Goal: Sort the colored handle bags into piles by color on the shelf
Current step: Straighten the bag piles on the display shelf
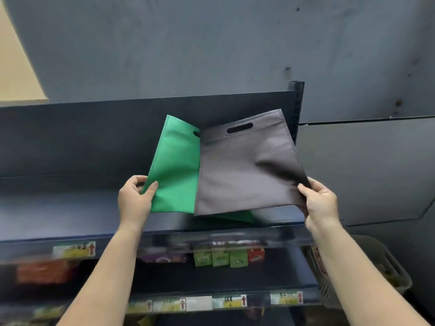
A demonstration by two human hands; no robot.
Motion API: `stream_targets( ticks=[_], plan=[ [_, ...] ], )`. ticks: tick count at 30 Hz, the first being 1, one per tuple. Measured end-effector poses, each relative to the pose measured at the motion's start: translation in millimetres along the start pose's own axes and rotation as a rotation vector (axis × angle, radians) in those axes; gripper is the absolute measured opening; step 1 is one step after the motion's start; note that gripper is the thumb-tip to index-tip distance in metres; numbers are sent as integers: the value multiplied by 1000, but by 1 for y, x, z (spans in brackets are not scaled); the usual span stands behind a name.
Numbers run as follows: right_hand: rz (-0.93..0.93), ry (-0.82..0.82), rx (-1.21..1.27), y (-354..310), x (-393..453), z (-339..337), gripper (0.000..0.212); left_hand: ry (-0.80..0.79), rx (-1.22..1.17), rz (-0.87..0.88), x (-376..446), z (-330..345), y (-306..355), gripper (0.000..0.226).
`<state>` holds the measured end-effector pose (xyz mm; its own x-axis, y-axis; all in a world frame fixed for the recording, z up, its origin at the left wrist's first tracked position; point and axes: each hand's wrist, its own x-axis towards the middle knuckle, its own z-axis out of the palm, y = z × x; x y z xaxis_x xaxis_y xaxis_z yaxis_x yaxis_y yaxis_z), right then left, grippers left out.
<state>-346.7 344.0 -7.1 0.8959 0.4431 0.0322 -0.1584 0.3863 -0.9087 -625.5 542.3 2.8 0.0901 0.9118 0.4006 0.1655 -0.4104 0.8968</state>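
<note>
1. The flat green non-woven fabric bag [175, 170] was a stitched-edged rectangle with a die-cut handle slot near its top, half hidden behind the grey one. Its lower left corner sat in the left hand [135, 198], pinched between the thumb on top and the curled fingers beneath.
2. The flat grey non-woven fabric bag [244, 170] had the same shape, with a dark oval handle slot below its top hem and dotted seams down its sides. Its lower right corner was pinched by the right hand [320, 203], thumb on the front face, fingers behind.
3. The grey bag overlapped the green one between the two hands; both were held up, fanned apart, above the dark blue metal top shelf [70, 208]. A further strip of green fabric showed just under the grey bag's bottom edge, near the right hand; whether it belonged to the held green bag could not be told.
4. Beyond the hands rose the shelf's dark back panel [94, 137] and a perforated upright post [297, 102], then a matte grey wall [211, 43].
5. Below the wrists, blurred price labels [74, 249] lined the shelf edges, with small green and red boxes [221, 257] on the lower shelf. A grey plastic basket [386, 267] stood below the right forearm.
</note>
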Motion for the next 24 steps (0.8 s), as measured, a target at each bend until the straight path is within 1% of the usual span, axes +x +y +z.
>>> stream_targets(
  ticks=[2, 3, 4, 6, 7, 9, 12, 15, 18, 20, 24],
  plan=[
    [-27, -9, -233, 9, 4, 8, 26, 11, 176, 21, 5, -6, -11, 13],
    [-69, -18, -427, 11, 6, 10, 26, 5, 281, 20, 7, -8, -15, 19],
    [-127, -22, -645, 11, 6, 12, 26, -12, 432, 18, 8, -11, -19, 27],
    [-277, -23, -1033, 10, 4, 19, 38, -60, 787, 64, 10, -14, -24, 45],
    [-359, -50, -1169, 10, 0, 26, 44, -71, 887, 117, 10, -14, -24, 49],
    [-500, -186, -1357, 13, -11, 46, 50, -117, 925, 203, 9, -8, -22, 47],
    [-563, -475, -1547, 28, -29, 85, 52, -315, 955, 230, 4, 11, -21, 43],
    [-491, -668, -1693, 52, -38, 113, 56, -494, 970, 198, -2, 30, -26, 45],
    [-322, -717, -1788, 67, -30, 117, 61, -573, 1053, 203, -3, 39, -34, 51],
    [-286, -698, -1821, 69, -20, 109, 65, -583, 1080, 215, -1, 41, -37, 55],
    [-261, -674, -1826, 61, 4, 84, 68, -578, 1060, 222, 1, 42, -43, 59]
  ],
)
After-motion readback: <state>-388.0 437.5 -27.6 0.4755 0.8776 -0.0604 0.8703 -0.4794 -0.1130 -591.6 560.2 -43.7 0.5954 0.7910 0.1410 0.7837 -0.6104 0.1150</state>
